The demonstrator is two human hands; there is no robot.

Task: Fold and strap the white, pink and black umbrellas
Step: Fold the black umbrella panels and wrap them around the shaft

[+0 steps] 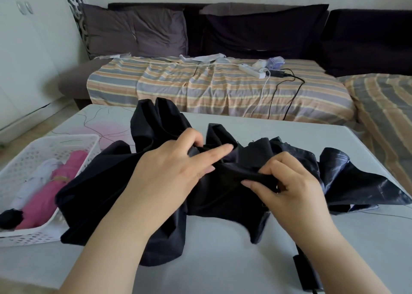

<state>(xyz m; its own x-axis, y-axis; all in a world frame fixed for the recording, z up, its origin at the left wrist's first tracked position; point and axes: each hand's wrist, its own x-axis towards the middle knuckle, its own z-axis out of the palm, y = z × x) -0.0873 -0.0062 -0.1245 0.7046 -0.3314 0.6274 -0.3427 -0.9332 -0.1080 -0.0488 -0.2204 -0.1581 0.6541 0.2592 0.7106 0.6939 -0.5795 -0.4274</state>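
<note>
A black umbrella (116,193) lies collapsed on the grey table (223,260), its canopy spread in loose folds. My left hand (169,171) rests on the middle of the canopy, its index finger pointing right and the other fingers pinching a fold. My right hand (287,182) pinches a black fold between thumb and fingers. The umbrella's black handle (305,271) pokes out under my right forearm. A folded pink umbrella (51,193) and a folded white umbrella (38,177) lie side by side in a white basket (20,238) at the left.
A small black item (10,219) lies at the basket's near end. Beyond the table stands a dark sofa (256,30) with a striped cover (211,88), a power strip (252,70) and cables on it. White cupboards (29,37) stand at the left.
</note>
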